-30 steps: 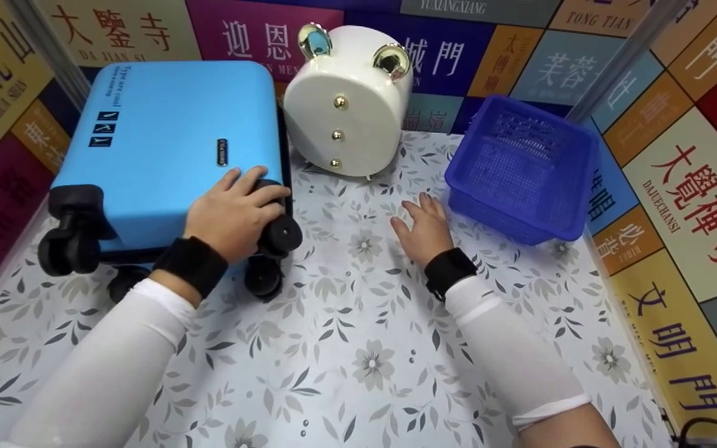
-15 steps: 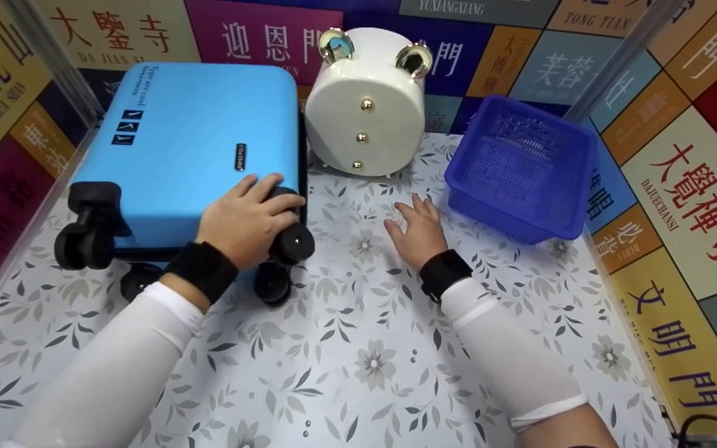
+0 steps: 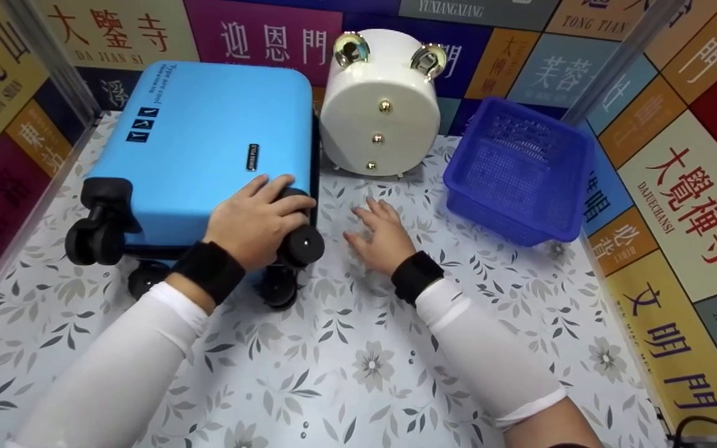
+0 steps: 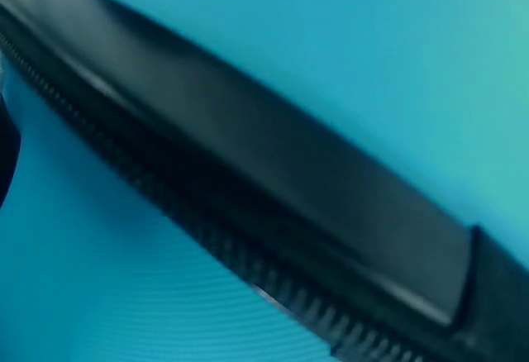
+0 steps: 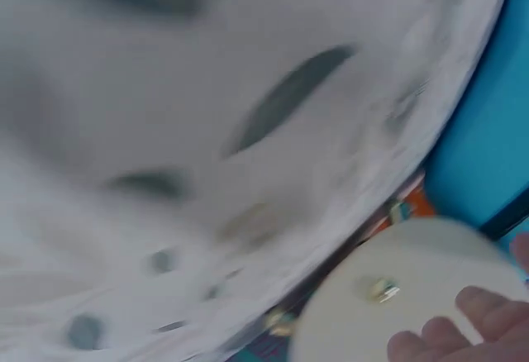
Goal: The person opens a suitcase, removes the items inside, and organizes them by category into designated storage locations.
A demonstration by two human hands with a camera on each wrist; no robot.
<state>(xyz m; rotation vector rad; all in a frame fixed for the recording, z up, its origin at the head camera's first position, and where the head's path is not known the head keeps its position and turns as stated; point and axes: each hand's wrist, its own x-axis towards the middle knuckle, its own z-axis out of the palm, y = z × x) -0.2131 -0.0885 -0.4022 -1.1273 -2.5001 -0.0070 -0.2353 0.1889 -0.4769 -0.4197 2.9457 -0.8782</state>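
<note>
A light-blue suitcase (image 3: 221, 118) lies flat at the left of the head view, its black wheels (image 3: 304, 246) facing the person. My left hand (image 3: 259, 224) lies over its near right corner, fingers bent around the black wheel mount. Close up in the left wrist view is the suitcase's black edge with a zip (image 4: 248, 254). My right hand (image 3: 380, 236) hovers just right of the suitcase, fingers spread and loosely bent, holding nothing. Behind it stands a white rounded case (image 3: 383, 93) with gold knobs and two round gold ears. That case also shows in the right wrist view.
A blue plastic basket (image 3: 520, 174) stands at the back right. Leaf-patterned white cloth (image 3: 358, 373) covers the surface. Walls with printed characters (image 3: 682, 218) enclose the back and sides. A black cable (image 3: 713, 423) is at the lower right.
The suitcase has slid to the right under my left hand. The white case beside it has shifted right too. My right hand has moved left, toward the suitcase.
</note>
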